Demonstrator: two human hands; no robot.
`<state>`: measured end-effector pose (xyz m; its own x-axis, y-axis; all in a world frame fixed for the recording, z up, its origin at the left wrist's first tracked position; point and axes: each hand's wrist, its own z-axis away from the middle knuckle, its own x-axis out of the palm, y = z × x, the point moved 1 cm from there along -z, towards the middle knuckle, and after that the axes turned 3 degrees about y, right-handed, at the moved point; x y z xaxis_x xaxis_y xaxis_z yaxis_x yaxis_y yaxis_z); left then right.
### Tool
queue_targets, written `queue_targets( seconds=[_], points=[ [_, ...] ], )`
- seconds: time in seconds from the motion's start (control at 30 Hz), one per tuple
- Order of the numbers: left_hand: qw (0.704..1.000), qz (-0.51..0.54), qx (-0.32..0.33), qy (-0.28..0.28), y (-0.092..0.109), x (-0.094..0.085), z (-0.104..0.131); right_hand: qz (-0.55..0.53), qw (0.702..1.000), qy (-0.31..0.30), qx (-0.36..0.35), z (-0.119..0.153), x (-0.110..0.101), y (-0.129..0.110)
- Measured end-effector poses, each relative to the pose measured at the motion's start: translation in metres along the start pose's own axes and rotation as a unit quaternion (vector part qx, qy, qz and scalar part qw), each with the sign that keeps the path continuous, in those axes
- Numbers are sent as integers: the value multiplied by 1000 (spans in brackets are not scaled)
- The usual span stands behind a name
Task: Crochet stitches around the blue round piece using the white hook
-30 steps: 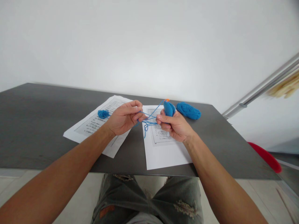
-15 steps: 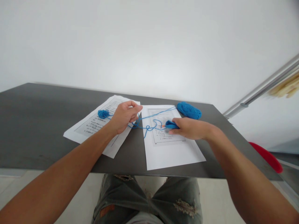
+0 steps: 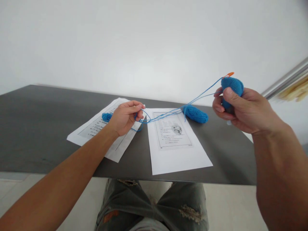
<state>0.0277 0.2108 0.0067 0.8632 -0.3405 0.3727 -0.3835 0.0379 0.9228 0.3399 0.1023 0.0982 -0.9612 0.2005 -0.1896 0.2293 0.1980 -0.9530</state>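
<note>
While the right hand (image 3: 243,107), raised at right, has fingers wrapped round a blue piece (image 3: 232,87), already shaped, with orange marker (image 3: 230,74), the left hand (image 3: 126,118) pinches yarn (image 3: 166,115) above the left sheet (image 3: 115,150). Apparently unworked: skein (image 3: 195,114), far right of surface (image 3: 48,128); tangle (image 3: 106,117), left.

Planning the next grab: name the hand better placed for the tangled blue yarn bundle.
Left hand, probably: beside the bundle, holding blue yarn strands; right hand, farther off, grips a rounded blue yarn-textured piece.

Head camera; faces forward, down (table (image 3: 48,128) near).
</note>
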Motion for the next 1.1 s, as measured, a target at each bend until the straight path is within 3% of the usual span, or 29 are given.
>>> queue_targets(
  seconds=[0.4, 0.63, 0.83, 1.1],
  points=[
    [1000, 13, 0, -19, 2, 0, 2, -39, 999, 24, -18, 9, -4, 3],
    [1000, 2, 24, -11, 1, 1, 2, -77, 992, 75, -66, 15, -13, -8],
    [999, -5, 34, -14, 0, 5, 4, -44, 990, 115, -75, 22, -15, -9],
    [999, -17, 19, -36, -5, 6, 4, -167, 981, 49, -86, 21, 9, 13]
  ],
)
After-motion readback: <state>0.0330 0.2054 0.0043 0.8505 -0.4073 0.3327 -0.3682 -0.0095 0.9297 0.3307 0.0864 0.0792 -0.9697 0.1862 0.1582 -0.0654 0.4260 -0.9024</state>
